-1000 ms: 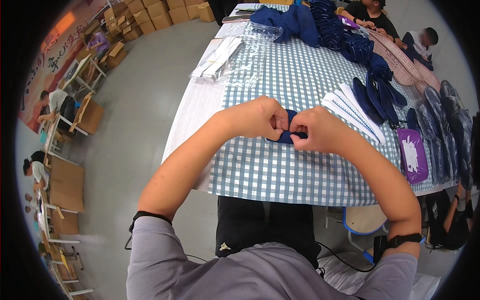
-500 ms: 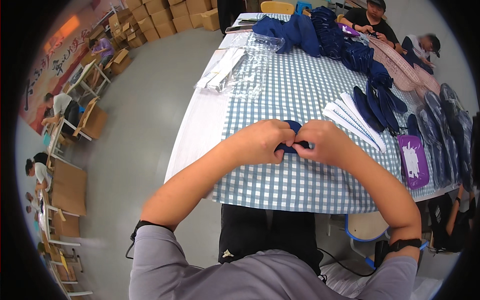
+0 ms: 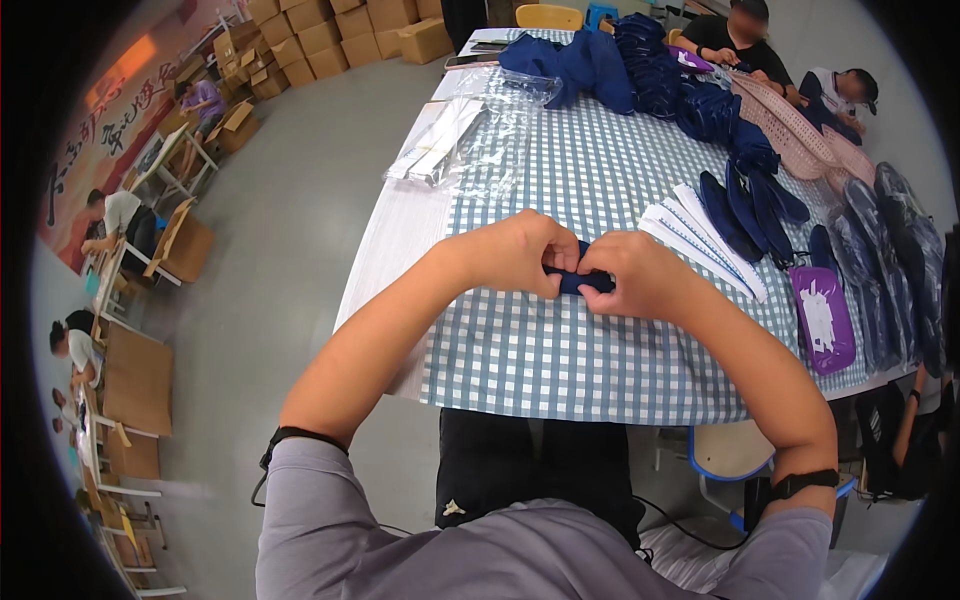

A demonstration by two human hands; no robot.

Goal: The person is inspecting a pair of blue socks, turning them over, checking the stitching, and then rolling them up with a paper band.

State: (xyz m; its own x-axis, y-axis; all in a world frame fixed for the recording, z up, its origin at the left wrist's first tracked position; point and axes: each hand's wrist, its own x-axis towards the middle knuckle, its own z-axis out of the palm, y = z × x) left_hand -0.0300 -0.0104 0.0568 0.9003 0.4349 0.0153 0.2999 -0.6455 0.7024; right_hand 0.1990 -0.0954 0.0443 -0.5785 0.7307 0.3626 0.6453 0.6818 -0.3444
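Note:
A small navy fabric piece (image 3: 573, 285), folded or bunched, is held just above the checked tablecloth (image 3: 560, 370). My left hand (image 3: 528, 252) pinches its left side, thumb and fingers closed together. On its right side my right hand (image 3: 630, 275) grips it the same way, close to the left one. Both hands hide much of the piece, so its full shape cannot be made out. To the right of my right hand lies a fan of white strips with blue markings (image 3: 705, 243), beside several long navy fabric pieces (image 3: 730, 217).
A purple pack (image 3: 840, 318) and navy items in clear plastic (image 3: 868, 265) lie along the right edge. Navy fabric heaps (image 3: 570, 65) and pink perforated material (image 3: 785, 125) stretch across the far side. Clear plastic bags (image 3: 440, 140) lie far left. Co-workers sit at the far right.
Both hands have shifted slightly with the navy piece, which is now more folded and shows less of its rounded outline. My left hand has risen a little.

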